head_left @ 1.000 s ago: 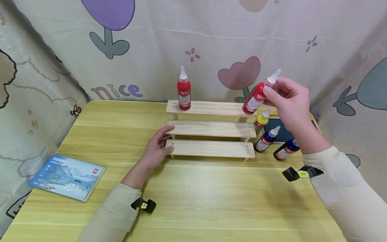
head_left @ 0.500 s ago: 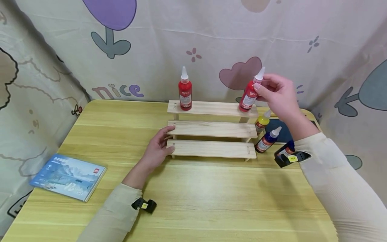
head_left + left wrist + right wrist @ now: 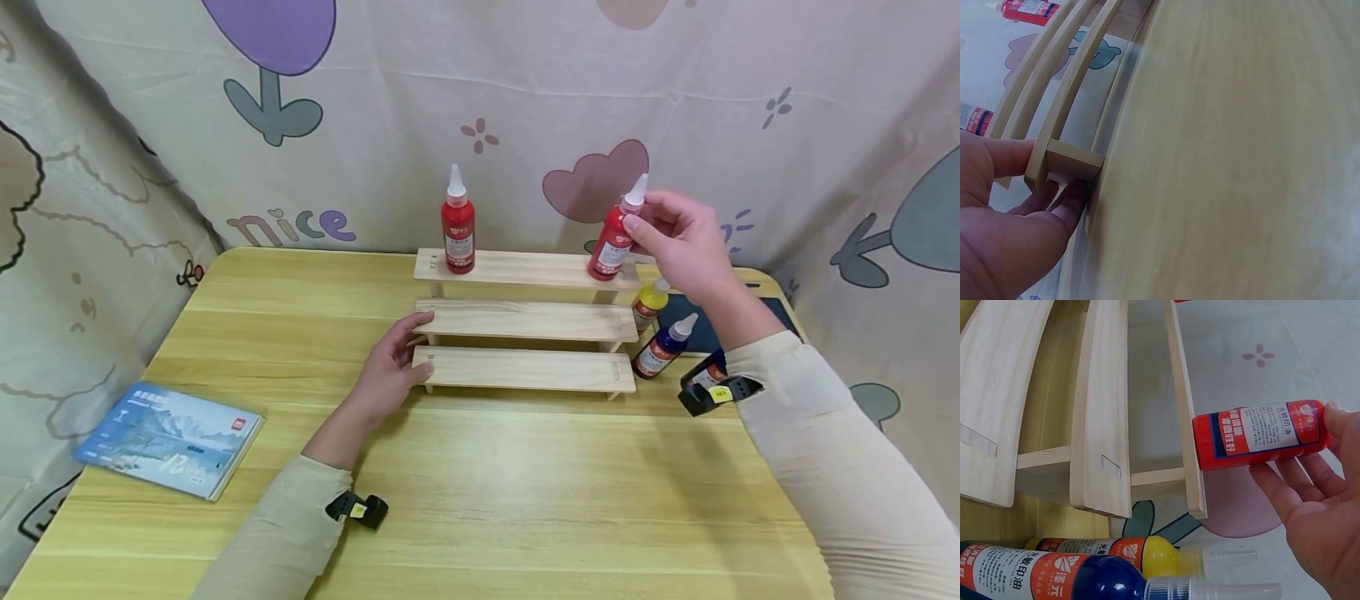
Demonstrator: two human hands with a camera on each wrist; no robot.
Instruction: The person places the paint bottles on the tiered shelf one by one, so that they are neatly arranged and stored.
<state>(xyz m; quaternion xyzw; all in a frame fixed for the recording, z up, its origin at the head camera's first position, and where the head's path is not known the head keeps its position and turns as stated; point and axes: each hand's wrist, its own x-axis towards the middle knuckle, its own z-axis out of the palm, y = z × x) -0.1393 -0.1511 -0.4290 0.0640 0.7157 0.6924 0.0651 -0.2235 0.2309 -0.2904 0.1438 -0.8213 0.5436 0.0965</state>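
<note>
A three-step wooden display rack stands on the table. My left hand grips its left end, thumb and fingers around the lower steps. At the right end of the top step, my right hand pinches a red ink bottle near its white nozzle cap. The bottle leans slightly in the head view; its base meets the step in the right wrist view. Another red bottle stands upright on the top step's left end.
Right of the rack are a yellow bottle, a blue bottle and another dark blue bottle, partly hidden by the wrist camera. A dark flat panel lies behind them. A blue-covered book lies at the table's left. A patterned curtain hangs behind.
My right hand has moved left with the red bottle, from beyond the rack's right end onto the top step, and the bottle is more upright. My left hand has stayed put.
</note>
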